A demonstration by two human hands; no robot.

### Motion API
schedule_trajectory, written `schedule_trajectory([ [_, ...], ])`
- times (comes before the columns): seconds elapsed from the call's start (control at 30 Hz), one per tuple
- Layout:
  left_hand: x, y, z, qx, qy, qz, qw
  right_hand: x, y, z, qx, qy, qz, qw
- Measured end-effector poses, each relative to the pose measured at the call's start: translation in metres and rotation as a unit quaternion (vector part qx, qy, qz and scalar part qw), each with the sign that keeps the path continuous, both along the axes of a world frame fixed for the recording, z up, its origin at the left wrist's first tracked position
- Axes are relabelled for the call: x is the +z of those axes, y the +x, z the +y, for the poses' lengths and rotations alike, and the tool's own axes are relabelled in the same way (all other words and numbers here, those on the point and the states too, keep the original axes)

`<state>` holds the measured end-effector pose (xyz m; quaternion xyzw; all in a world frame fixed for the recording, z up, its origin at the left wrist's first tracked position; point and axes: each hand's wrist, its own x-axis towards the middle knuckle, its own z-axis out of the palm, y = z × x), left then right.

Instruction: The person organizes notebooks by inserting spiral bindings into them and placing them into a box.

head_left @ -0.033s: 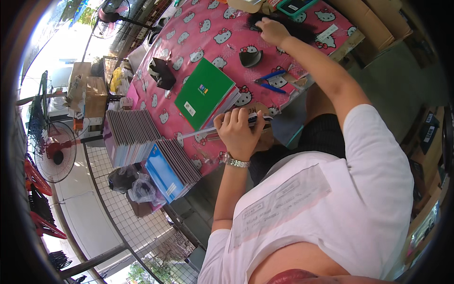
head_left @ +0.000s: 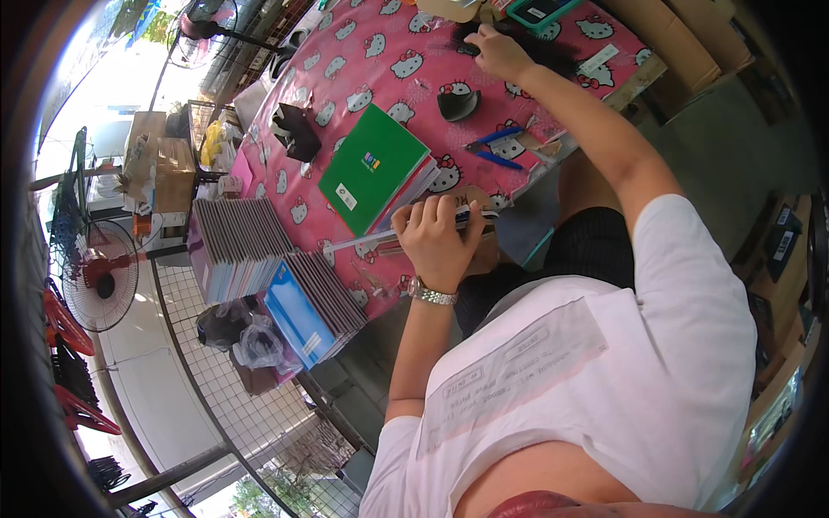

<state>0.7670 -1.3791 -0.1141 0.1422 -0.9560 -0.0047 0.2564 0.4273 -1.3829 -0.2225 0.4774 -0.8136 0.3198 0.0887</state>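
My left hand (head_left: 436,242), with a metal watch on its wrist, is closed round a thin flat object seen edge-on, whose pale edge (head_left: 363,242) runs out to the left. Its kind is unclear. Just beyond that hand lies a green-covered notebook (head_left: 367,173) on a small stack. At the far right of the table my right hand (head_left: 501,56) reaches over a heap of fine black strands (head_left: 548,59). Its fingers are bent together at a small dark piece too small to name. Blue-handled pliers (head_left: 499,148) and a curved black piece (head_left: 458,105) lie between the hands.
A pink patterned cloth (head_left: 363,65) covers the table. Stacks of notebooks (head_left: 315,306) stand at its left edge, near a fan (head_left: 104,281). A black holder (head_left: 295,134) stands beyond the green notebook. A teal tray (head_left: 544,15) and cardboard (head_left: 665,43) are at the far right.
My right forearm has shifted very slightly to the right. A teal edge below the table by my left hand shows a little wider. The left hand keeps its hold.
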Motion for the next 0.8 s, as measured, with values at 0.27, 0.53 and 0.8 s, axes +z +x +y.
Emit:
schedule_trajectory([
  [0.27,0.015,0.005,-0.003,-0.062,0.061,-0.048,0.995,0.101,0.134,0.127,0.302,-0.057,-0.141,0.941],
  [0.53,0.016,0.020,-0.016,-0.143,0.142,-0.058,0.978,0.081,0.180,0.140,0.277,-0.208,-0.171,0.922],
  [0.8,0.014,0.020,-0.009,-0.100,0.122,-0.018,0.987,0.090,0.180,0.140,0.323,-0.158,-0.108,0.927],
])
